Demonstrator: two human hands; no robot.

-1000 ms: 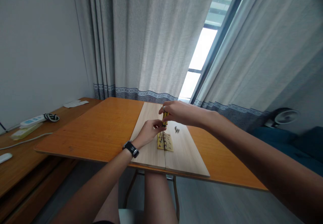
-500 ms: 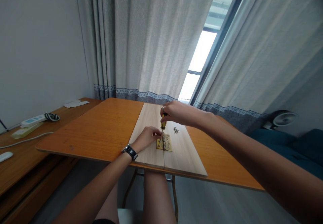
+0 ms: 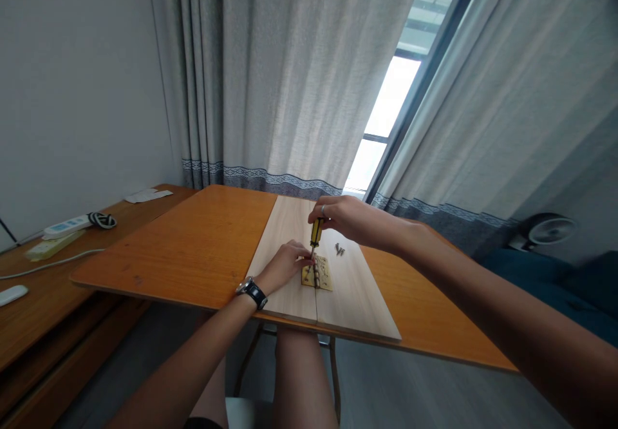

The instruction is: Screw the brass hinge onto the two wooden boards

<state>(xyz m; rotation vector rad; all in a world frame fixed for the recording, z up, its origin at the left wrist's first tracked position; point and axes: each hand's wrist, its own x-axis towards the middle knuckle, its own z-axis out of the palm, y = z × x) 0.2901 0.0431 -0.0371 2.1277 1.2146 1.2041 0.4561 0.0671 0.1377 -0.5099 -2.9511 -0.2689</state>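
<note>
My right hand [image 3: 335, 213] is closed around the yellow and black handle of a screwdriver [image 3: 316, 232], held nearly upright. Its shaft points down at the left leaf of a brass hinge [image 3: 324, 273]. The hinge lies open across the seam between two pale wooden boards [image 3: 355, 297]. Beside the shaft's lower end, the thumb and fingers of my left hand [image 3: 286, 265] are pinched together. Whatever they hold is too small to make out. Several loose screws [image 3: 340, 249] rest on the right board, behind the hinge.
The boards lie on an orange-brown folding table [image 3: 193, 248]. At the left, a wooden bench [image 3: 53, 300] carries a power strip [image 3: 67, 228], a cable and papers. Curtains [image 3: 290, 81] hang behind. A fan [image 3: 550, 230] and a teal sofa [image 3: 531, 281] are at the right.
The screwdriver's handle has tilted slightly to the right, and my right hand has turned a little around it. My left fingers stay by the hinge. The whole view has shifted slightly.
</note>
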